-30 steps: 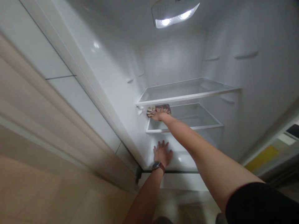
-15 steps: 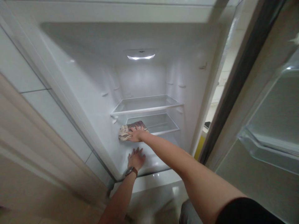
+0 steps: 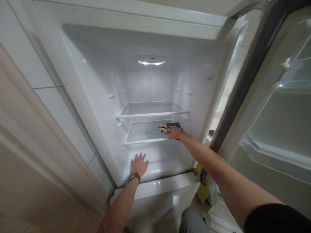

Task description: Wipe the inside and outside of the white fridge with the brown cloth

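Observation:
My right hand (image 3: pixel 175 132) presses a folded brown and cream cloth (image 3: pixel 164 127) onto the right part of the lower glass shelf (image 3: pixel 141 132) inside a fridge. Its fingers bend over the cloth and partly hide it. Lower down, my left hand (image 3: pixel 140 164) rests with spread fingers on the white fridge floor (image 3: pixel 160 155), near the left wall, holding nothing. A watch (image 3: pixel 134 176) is on that wrist. Above the cloth is the upper glass shelf (image 3: pixel 153 108).
The fridge door (image 3: pixel 279 129) stands open at the right, with clear door bins (image 3: pixel 274 158). A lit lamp (image 3: pixel 151 62) is at the top of the fridge interior. White tiles (image 3: pixel 65 113) line the left side. A grey-clothed knee (image 3: pixel 193 220) shows below.
My right hand has carried the cloth from the left end of the lower shelf to its right side. My left hand stays about where it was. The view has shifted slightly.

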A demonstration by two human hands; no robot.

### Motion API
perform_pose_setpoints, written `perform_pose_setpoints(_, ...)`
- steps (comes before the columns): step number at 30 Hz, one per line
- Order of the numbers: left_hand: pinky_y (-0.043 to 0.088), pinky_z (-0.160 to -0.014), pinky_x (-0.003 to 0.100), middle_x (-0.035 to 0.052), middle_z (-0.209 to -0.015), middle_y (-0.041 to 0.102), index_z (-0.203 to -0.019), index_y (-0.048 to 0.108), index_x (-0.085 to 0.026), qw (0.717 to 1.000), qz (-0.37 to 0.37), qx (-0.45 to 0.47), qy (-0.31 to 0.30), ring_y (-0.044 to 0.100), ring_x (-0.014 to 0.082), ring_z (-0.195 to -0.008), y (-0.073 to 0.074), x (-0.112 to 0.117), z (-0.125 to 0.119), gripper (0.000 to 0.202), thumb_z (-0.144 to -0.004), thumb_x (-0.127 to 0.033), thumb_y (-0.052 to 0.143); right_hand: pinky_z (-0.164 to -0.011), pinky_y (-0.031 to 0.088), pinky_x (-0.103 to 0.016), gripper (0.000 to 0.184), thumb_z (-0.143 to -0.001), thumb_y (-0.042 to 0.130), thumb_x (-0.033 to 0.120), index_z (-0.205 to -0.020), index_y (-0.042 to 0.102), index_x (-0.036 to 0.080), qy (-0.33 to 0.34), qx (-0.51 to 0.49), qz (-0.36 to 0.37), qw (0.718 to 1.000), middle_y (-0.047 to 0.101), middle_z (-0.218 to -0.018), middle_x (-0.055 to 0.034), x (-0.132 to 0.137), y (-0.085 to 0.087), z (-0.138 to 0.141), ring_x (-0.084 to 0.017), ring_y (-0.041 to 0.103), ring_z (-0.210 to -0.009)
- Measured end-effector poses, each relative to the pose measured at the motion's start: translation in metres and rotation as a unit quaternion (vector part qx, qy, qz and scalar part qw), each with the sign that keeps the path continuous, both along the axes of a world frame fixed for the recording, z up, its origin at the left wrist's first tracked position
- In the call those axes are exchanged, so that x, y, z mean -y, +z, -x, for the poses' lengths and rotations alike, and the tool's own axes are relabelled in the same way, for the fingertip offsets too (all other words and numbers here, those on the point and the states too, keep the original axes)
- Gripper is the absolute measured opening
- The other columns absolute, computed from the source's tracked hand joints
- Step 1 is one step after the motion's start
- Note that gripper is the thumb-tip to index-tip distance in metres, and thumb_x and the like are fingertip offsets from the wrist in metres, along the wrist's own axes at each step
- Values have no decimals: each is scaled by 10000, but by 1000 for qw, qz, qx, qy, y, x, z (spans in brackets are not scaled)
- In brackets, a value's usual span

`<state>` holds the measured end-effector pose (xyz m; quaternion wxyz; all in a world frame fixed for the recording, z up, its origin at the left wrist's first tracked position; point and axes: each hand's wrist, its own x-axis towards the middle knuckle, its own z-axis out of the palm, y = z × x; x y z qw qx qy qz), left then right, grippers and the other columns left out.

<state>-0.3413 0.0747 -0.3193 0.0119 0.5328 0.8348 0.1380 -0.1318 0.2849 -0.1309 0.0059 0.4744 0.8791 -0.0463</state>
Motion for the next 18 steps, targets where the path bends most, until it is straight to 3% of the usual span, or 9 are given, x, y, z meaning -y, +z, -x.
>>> perform_pose_setpoints(5,185,-1251,597,-4,-1657,361,-1514,498,-354,1000,-5,9,-3,240,322,-1552,-2,-1,1,590,-938,-476,480,-1193,143,-713,704,-973,280,686,-1618,281,406,-8,13,-10,1000,190,-1706,-50,4,-4,4,-422,127,-1560)
perform_pose_setpoints(18,196,-1235,622,4,-1650,375,-1508,515,-333,1000,-12,6,-10,242,329,-1550,-8,-5,5,601,-923,-462,472,-1174,142,-730,689,-967,321,677,-1610,274,437,-2,12,-16,1000,168,-1712,-29,44,-9,-1,-441,81,-1562)
